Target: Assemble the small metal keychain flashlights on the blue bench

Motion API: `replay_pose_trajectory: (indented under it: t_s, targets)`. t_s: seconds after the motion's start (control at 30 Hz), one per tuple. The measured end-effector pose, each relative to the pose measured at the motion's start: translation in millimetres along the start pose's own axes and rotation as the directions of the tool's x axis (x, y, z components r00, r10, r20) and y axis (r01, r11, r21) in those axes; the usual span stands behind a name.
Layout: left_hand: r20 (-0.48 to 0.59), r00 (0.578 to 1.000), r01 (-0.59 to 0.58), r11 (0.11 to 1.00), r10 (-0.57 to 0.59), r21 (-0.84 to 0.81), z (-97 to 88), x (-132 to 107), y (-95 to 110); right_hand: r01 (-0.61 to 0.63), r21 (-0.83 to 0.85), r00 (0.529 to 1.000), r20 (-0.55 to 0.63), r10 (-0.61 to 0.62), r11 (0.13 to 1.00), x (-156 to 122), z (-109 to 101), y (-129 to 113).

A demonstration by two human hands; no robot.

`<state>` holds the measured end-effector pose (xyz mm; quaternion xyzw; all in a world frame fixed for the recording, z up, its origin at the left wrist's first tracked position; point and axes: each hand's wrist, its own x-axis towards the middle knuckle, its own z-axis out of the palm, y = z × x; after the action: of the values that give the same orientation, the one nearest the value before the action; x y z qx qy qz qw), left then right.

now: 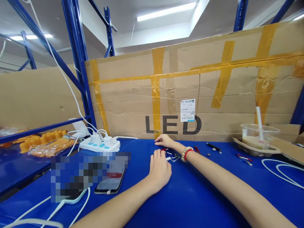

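My left hand [159,167] lies palm down on the blue table [190,196], fingers stretched forward and flat, tips near a small pile of metal and red-handled tools [171,155]. My right hand [164,140] reaches farther back beside the cardboard wall, fingers curved down onto the table just behind those tools; nothing shows in its grip. A bead bracelet [186,153] and red band circle my right wrist.
A tall taped cardboard wall marked LED [173,125] closes the back. A white power strip [101,145] with chargers sits at left, a phone [110,184] in front of it. A plastic cup with straw [258,134], a pen [213,147], red pliers [244,158] and white cables [282,172] lie at right.
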<state>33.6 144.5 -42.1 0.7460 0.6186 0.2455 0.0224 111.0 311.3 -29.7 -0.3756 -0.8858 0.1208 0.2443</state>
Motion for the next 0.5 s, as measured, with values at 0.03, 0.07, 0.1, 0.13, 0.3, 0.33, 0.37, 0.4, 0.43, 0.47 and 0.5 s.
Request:
replay_pose_trajectory:
  t_s: [0.03, 0.07, 0.1, 0.13, 0.3, 0.33, 0.37, 0.4, 0.43, 0.47, 0.5]
  targets:
    - [0.004, 1.0, 0.004, 1.0, -0.004, 0.002, 0.2, 0.2, -0.2, 0.01, 0.003, 1.0, 0.001, -0.01, 1.0, 0.2, 3.7, -0.2]
    - [0.007, 1.0, 0.005, 1.0, -0.005, 0.002, 0.5, 0.6, -0.7, 0.014, 0.006, 1.0, 0.0, -0.014, 1.0, -0.1, 6.1, -0.3]
    - [0.009, 1.0, 0.009, 1.0, -0.009, 0.0, 1.1, 1.2, -1.5, 0.015, 0.008, 1.0, 0.001, -0.015, 1.0, -0.9, 7.1, -0.3]
    - [0.009, 1.0, 0.013, 1.0, -0.013, -0.004, 2.0, 1.9, -2.7, 0.014, 0.009, 1.0, 0.005, -0.014, 1.0, -2.2, 6.6, -0.3]
    - [-0.003, 1.0, 0.013, 0.999, -0.013, -0.036, 10.1, 7.1, -10.2, 0.007, -0.015, 1.0, -0.016, -0.008, 1.0, -24.5, -14.8, -0.3]
    - [0.009, 1.0, 0.014, 0.999, -0.014, -0.032, 11.7, 8.2, -11.3, 0.005, -0.026, 0.999, -0.042, -0.006, 1.0, -33.1, -20.8, -0.2]
    - [0.025, 1.0, 0.016, 1.0, -0.016, -0.023, 13.0, 9.4, -12.2, 0.004, -0.037, 0.998, -0.064, -0.006, 0.999, -42.7, -26.1, 0.0]
    - [0.045, 0.999, 0.016, 1.0, -0.015, -0.012, 13.9, 10.5, -12.8, 0.004, -0.044, 0.997, -0.078, -0.007, 0.999, -53.0, -30.4, 0.1]
    - [0.066, 0.998, 0.01, 1.0, -0.01, -0.003, 14.4, 11.4, -13.2, 0.009, -0.048, 0.996, -0.088, -0.013, 0.999, -63.5, -33.4, 0.2]
    - [0.083, 0.997, -0.001, 1.0, 0.0, 0.004, 14.5, 12.2, -13.3, 0.015, -0.049, 0.996, -0.089, -0.02, 0.999, -73.7, -34.9, 0.1]
    - [0.095, 0.995, -0.014, 1.0, 0.014, 0.006, 14.4, 12.8, -13.3, 0.022, -0.049, 0.996, -0.089, -0.026, 0.999, -83.2, -35.0, -0.3]
